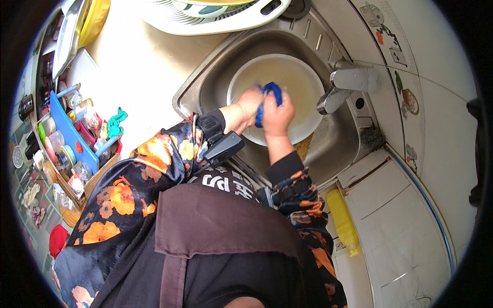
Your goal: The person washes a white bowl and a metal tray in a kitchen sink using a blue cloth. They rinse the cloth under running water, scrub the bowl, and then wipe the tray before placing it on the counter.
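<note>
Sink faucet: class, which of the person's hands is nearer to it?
Right. The right hand is left of the sink faucet; the left hand is farther left, across the blue cloth.

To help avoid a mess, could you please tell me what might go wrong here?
The blue cloth between the left hand and right hand might, if wet, drip onto the dark right cuff, near the white basin. The faucet appears close to that basin, so shifting it could knock them together.
</note>
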Available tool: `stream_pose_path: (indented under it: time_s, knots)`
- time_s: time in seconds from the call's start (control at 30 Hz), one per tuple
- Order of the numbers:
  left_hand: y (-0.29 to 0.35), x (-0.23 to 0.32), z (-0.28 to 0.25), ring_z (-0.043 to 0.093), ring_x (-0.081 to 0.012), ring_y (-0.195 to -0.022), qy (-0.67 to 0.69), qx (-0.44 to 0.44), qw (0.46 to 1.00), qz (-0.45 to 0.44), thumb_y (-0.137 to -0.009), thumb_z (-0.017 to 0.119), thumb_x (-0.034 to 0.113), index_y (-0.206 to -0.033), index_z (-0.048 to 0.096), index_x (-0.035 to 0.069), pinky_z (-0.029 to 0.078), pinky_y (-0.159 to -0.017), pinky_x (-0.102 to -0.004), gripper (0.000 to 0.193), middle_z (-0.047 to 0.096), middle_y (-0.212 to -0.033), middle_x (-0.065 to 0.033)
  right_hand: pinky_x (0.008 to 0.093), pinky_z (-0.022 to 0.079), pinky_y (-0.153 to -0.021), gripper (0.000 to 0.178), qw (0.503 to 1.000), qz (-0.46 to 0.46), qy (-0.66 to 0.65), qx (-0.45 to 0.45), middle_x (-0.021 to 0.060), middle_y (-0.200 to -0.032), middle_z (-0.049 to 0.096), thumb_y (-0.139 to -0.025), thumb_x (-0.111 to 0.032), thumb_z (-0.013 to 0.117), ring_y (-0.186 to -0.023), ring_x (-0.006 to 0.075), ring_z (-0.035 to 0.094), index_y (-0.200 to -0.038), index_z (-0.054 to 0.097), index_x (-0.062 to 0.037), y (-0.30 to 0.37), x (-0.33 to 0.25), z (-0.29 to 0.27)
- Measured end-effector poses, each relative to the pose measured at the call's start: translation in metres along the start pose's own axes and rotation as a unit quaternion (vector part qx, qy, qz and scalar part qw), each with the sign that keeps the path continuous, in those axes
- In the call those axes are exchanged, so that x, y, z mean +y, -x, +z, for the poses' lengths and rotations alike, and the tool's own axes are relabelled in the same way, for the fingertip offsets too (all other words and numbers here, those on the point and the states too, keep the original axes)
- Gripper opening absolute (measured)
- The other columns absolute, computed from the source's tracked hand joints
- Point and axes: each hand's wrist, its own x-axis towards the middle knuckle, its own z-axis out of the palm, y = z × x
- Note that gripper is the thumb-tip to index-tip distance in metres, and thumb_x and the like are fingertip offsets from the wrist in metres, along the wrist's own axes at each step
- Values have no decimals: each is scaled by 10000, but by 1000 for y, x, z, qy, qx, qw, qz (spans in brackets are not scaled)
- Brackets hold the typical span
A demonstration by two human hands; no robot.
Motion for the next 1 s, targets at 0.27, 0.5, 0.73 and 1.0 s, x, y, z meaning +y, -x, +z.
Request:
stream_pose_path:
  time_s: [0.27,0.5,0.73,1.0]
  knots:
    - [-12,27,-17,595,-192,-935,-161,65,971,163,-937,576,287,-1279,555,60,473,-821,-298,411,650,-1060,-105,474,496,-804,368,952,-58,279,108,184,-1069,618,-861,-305,655,-956,419,597,-1142,626,-69,-45,90,-39]
    - [-43,-28,-51,466,-356,-1314,-319,64,941,97,-770,664,233,-1434,433,25,386,-1080,-361,733,486,-1397,-262,458,468,-902,459,825,-51,414,-382,253,-1128,537,-804,-175,693,-1039,404,562,-1237,577,-78,-14,47,-34]
    - [1,-9,-24,517,-267,-1224,-162,20,984,-69,-857,625,304,-1482,367,60,446,-967,-428,719,551,-1353,-145,470,442,-963,482,878,-25,374,-298,265,-1165,517,-767,-60,671,-1099,441,525,-1234,556,-24,8,75,-31]
    - [0,-5,-16,608,-226,-1006,-35,19,997,-71,-918,607,405,-1396,446,69,517,-812,-382,606,627,-1169,-115,446,446,-903,214,978,27,112,-171,208,-1036,598,-751,-103,714,-1004,382,558,-952,664,-45,7,81,-20]
